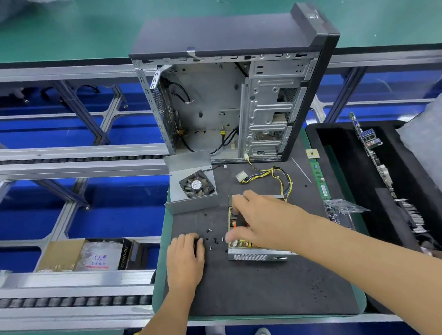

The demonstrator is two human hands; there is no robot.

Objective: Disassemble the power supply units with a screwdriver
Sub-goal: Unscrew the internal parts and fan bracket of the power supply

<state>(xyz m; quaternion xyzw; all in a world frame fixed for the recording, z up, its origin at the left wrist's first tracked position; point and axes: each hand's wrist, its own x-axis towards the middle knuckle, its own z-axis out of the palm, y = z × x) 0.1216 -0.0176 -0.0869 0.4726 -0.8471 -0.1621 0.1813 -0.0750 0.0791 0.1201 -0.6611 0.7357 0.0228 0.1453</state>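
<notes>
Two bare forearms reach up from the bottom edge of the frame over a dark foam mat (265,287) that covers the desk (361,304). At lower centre the left hand (185,257) lies knuckles up on the mat, its fingers curled down at a small dark object beneath the fingertips; whether it actually pinches that object cannot be told. Just right of it, small black screws (214,239) are scattered loose on the mat.

At centre right, the right hand (257,217) spreads wide over the opened power supply unit (256,253), fingers at its far end and thumb toward its left edge; motion blur hides whether it grips. The unit sits on the mat with its circuit board (236,223) exposed and its perforated metal side facing the camera. Yellow and black cables (278,173) run from its far end toward the upper middle, ending in white connectors (240,177).

Left of the cables, the removed metal cover (190,191) stands on the mat with a black fan (196,185) inside it. Behind, in the upper middle of the frame, an open computer case (237,90) stands upright, stripped to bare metal and a few wires. Along the right edge of the mat lies a green memory stick (320,180), and further right a black tray (340,147) holds a motherboard (373,150) on edge. At lower left, a cardboard box (92,254) sits between conveyor rails.
</notes>
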